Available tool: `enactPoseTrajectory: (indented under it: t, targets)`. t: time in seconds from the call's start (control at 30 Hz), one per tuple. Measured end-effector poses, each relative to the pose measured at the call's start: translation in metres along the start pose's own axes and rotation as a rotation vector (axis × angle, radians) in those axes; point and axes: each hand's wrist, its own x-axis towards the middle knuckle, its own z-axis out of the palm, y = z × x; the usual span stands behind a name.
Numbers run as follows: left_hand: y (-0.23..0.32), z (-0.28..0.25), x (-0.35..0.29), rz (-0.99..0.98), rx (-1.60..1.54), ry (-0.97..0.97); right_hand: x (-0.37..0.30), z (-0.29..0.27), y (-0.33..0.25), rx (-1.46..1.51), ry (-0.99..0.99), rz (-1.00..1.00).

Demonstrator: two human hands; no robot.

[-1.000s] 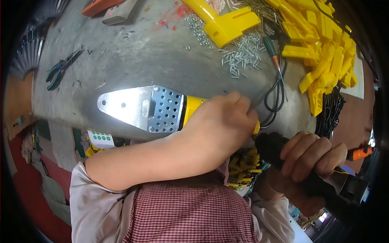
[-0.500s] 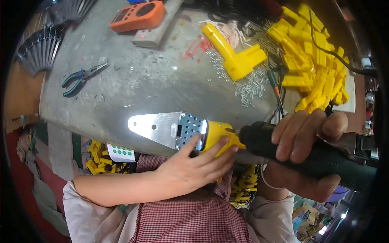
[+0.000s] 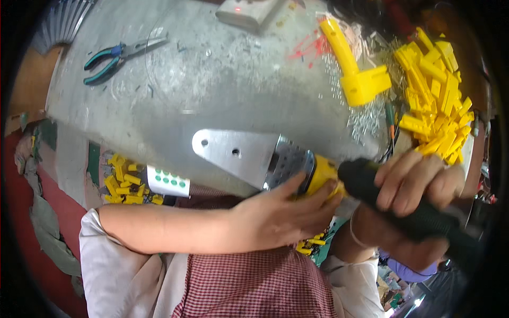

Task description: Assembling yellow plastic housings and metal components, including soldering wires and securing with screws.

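Observation:
A pipe welding iron lies at the bench's near edge, with a flat tapering metal plate, a perforated metal sleeve and a yellow plastic housing. My left hand is closed around the housing from the near side, its fingers over the yellow plastic and the sleeve's end. In my right hand is a black electric screwdriver, held in a full grip. The nose of the screwdriver points left at the yellow housing. Its bit is blurred, so contact with a screw cannot be made out.
Pliers lie at the far left of the bench. A yellow L-shaped housing rests beside loose screws. Yellow plastic parts are heaped at the right. A power strip sits at the back; more yellow parts are below the bench.
The whole view has shifted, and the bench things now appear farther right and higher. The orange meter has left the picture. Both hands keep their holds, with the screwdriver still at the yellow housing.

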Motion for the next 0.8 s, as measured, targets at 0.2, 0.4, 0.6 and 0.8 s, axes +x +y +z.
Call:
enactPoseTrajectory:
  t: [0.2,0.4,0.6,0.8]
  targets:
    - [-0.014,0.016,0.019,-0.085,0.16,0.075,-0.004,-0.006,-0.027,-0.002,0.405,-0.021]
    - [-0.029,0.007,0.022,0.022,0.075,0.048,-0.037,-0.019,-0.054,0.189,0.139,-0.152]
    - [-0.036,-0.002,0.018,0.138,0.059,0.004,-0.044,-0.015,-0.054,0.211,-0.093,-0.024]
    - [-0.036,0.005,0.022,0.109,0.015,0.078,-0.05,-0.017,-0.053,0.212,-0.297,0.1]
